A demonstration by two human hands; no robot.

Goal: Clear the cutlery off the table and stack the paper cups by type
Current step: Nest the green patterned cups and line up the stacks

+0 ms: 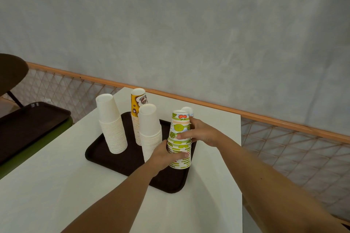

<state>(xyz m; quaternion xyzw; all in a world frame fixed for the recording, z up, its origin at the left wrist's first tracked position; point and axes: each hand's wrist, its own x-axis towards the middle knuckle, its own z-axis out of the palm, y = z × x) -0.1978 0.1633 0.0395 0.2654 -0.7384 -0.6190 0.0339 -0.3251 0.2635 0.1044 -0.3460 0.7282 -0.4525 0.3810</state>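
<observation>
Head view: showed white table (56,185) before grey wall (170,24), dark tray (106,155) on top. Held fruit-print cup stack (180,128) at tray's right edge, left hand (164,157) clamped low, right hand (202,132) clamped higher.

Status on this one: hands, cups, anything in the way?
Both busy: left hand grips fruit-print stack low, right hand high. On tray: white stacks, yellow stack, upright. Left hand crowded by nearer white stack. No cutlery in view.

A white thing (187,110), mostly hidden behind the fruit-print stack (179,128), cannot be identified.
</observation>
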